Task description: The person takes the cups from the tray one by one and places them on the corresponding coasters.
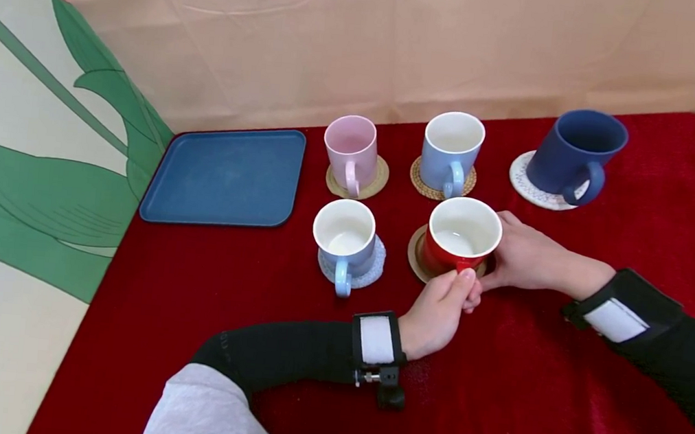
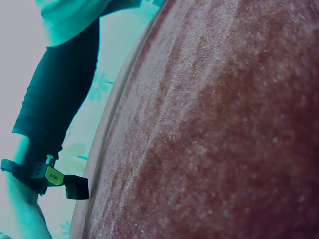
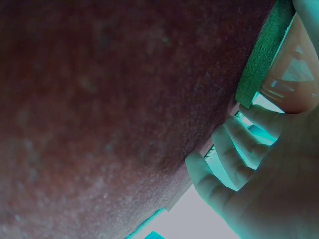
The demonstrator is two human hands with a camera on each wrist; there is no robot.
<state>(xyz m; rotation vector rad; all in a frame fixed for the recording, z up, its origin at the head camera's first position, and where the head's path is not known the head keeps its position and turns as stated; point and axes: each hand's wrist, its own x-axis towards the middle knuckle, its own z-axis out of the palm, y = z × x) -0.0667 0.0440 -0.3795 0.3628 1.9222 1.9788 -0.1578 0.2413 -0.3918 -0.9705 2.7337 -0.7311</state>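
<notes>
A red mug (image 1: 440, 253) with a white inside stands over a round brown coaster (image 1: 416, 254), front right of centre in the head view. My left hand (image 1: 434, 318) pinches the mug's handle at its near side. From the right, my right hand (image 1: 527, 253) reaches around the coaster's edge. In the right wrist view its index fingertip and thumb lie at two sides of the thick coaster (image 3: 261, 62), with the mug (image 3: 294, 79) just above. The other fingers of that hand are spread and slightly bent. The left wrist view misses the left hand's fingers.
On coasters behind stand a pink mug (image 1: 354, 145), a light blue mug (image 1: 442, 160) and a dark blue mug (image 1: 570, 157). Another light blue mug (image 1: 339, 244) stands left of the red one. A blue tray (image 1: 227, 175) lies back left on the red cloth (image 1: 206, 267).
</notes>
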